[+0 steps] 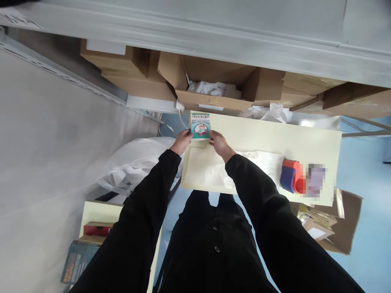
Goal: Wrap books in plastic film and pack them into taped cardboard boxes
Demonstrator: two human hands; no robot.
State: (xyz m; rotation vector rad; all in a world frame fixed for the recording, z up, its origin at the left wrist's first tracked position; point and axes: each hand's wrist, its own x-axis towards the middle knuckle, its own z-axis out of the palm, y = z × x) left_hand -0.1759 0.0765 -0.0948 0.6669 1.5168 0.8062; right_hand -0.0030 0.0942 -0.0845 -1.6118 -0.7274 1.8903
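Gripping the closed green book (200, 127) at opposite side edges between left hand (182, 141) and right hand (219, 143), at the far left corner of the cream table (305, 140); not yet releasing it. Leaving the white sheeting (204, 169), nearer the body, ungrasped.

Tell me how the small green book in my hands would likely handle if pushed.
The book is probably fairly stiff: no sag shows between the left hand and right hand. It's likely light, being small. Its flat, rectangular shape suggests sliding, not rolling.
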